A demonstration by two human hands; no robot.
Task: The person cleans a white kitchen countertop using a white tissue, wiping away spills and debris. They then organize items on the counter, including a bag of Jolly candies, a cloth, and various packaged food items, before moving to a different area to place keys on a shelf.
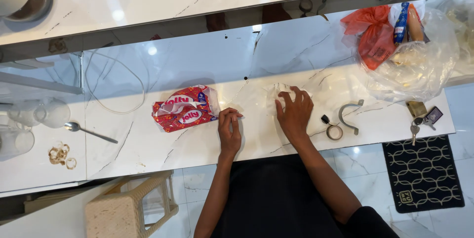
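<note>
A thin clear plastic bag (256, 101) lies flat on the white marble counter (148, 144) in front of me. My left hand (230, 130) pinches its left edge with fingers closed. Palm down, my right hand (295, 113) presses on the bag's bunched right end. A red and white printed packet (185, 108) lies just left of my left hand, not touched.
A metal spoon (89, 130) and clear glasses (42, 113) sit at the left. A tape ring (334, 132), a metal clamp (349, 114) and keys (422, 118) lie at the right, below a clear bag of groceries (410, 50). A woven stool (131, 208) stands below the counter.
</note>
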